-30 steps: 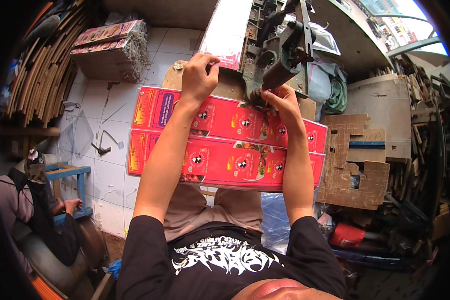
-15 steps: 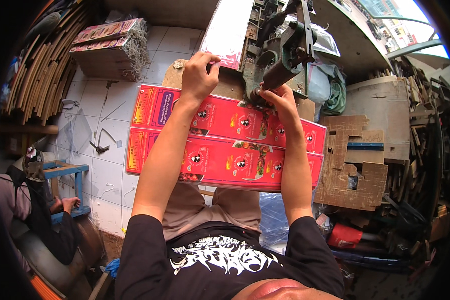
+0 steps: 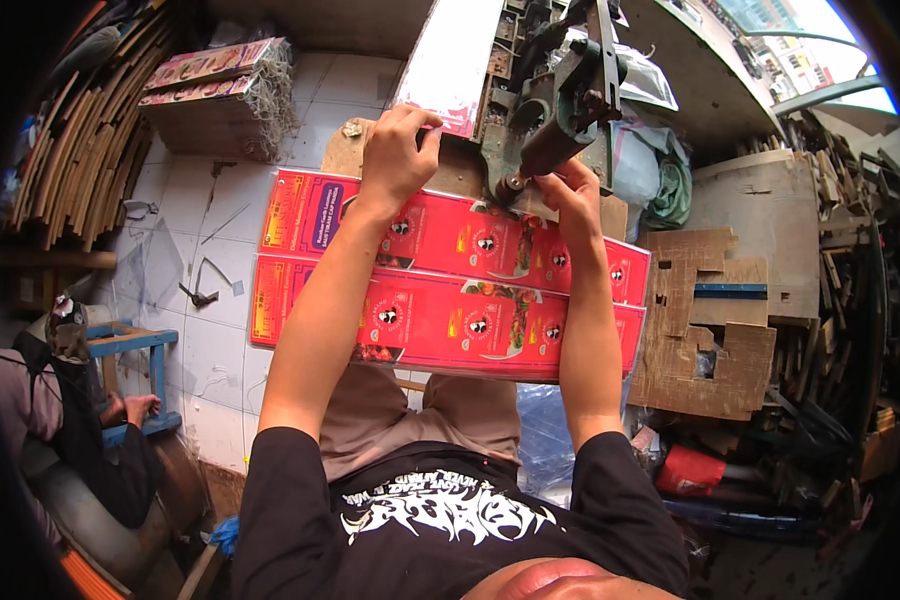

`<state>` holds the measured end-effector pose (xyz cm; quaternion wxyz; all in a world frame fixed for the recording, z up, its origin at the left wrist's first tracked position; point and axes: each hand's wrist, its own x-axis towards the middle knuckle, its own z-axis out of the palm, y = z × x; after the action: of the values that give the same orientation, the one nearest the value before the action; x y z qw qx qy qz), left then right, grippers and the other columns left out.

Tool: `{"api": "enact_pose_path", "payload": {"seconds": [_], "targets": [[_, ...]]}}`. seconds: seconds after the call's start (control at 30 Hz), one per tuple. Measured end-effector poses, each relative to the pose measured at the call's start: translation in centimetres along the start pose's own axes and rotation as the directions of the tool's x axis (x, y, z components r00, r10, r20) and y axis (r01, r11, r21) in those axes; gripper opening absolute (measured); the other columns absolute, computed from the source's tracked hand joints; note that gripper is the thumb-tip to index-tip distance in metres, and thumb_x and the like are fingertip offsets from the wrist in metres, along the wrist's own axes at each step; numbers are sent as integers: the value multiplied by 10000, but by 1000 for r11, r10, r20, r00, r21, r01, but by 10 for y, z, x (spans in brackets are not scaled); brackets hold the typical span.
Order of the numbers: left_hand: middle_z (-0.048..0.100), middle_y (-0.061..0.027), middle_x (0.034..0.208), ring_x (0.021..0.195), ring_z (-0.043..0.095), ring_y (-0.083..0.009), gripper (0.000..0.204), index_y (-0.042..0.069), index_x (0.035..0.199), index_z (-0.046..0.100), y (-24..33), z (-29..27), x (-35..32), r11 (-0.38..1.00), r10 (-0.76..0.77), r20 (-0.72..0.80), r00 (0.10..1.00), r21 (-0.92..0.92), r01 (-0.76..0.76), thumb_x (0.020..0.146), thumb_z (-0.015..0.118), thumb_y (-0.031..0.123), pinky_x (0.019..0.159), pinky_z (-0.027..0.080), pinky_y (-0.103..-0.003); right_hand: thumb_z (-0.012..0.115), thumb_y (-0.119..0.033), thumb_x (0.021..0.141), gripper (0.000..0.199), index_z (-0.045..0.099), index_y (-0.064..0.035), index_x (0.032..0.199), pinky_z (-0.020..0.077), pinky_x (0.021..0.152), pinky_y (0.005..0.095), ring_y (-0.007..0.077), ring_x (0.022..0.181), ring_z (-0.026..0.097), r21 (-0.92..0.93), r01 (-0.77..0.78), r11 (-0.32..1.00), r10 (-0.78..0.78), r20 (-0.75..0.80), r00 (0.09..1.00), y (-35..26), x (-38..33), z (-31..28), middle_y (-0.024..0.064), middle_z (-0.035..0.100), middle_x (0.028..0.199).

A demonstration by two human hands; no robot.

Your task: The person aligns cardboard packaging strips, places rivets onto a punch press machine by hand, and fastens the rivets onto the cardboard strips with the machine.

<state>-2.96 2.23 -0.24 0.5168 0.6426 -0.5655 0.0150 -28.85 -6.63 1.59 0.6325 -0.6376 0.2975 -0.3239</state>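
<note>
Two long red printed sheets (image 3: 440, 320) lie side by side across my lap, under my forearms, glossy and edged in a clear film. Beyond them stands a dark green metal hand press (image 3: 555, 140). My right hand (image 3: 573, 200) is closed in a pinch beside the press's round lower tip; what the fingers hold, if anything, is too small to make out. My left hand (image 3: 400, 155) is curled above the far red sheet, its fingertips by the near end of a white sheet with a pink edge (image 3: 450, 75). Whether it grips anything is hidden.
A worn wooden board (image 3: 355, 145) lies under the press. Bundled printed boards with strings (image 3: 220, 105) stand far left, near stacked wooden strips (image 3: 90, 130). Cut cardboard (image 3: 710, 370) lies at right. Another person's hands (image 3: 135, 408) rest near a blue stool (image 3: 140, 340) at left.
My right fingertips have drawn slightly right, away from the press's tip, and more of its round metal base shows. My left hand stays in nearly the same place.
</note>
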Motion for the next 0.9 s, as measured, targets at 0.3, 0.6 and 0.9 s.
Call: {"api": "enact_pose_path", "payload": {"seconds": [0.3,0.6,0.9], "targets": [[695,-119,1004,1006,633,-322,125,53,960,722,11,-1,-3,995,23,68,997,91,-29,846,697,100,905,490,-414,560,-13,787,407,726,-72,1154,495,963,417,299,1015,656,-904,-27,426,-655,-329,681,20,7,-29,145,698,1157],[677,-108,999,1020,618,-326,98,69,935,713,11,-2,-4,998,16,70,997,52,-20,854,692,120,928,475,-427,554,-155,812,390,739,-47,1137,328,1148,539,311,1209,587,-927,-260,270,-453,-361,816,13,-2,-9,133,676,1244],[681,-118,1000,1000,626,-318,114,41,960,702,13,-3,-2,998,29,85,996,45,-33,857,680,84,909,481,-408,576,-165,790,358,764,-88,1085,325,1122,560,299,1186,596,-891,-362,273,-470,-452,758,6,-5,-3,109,692,1215]]}}
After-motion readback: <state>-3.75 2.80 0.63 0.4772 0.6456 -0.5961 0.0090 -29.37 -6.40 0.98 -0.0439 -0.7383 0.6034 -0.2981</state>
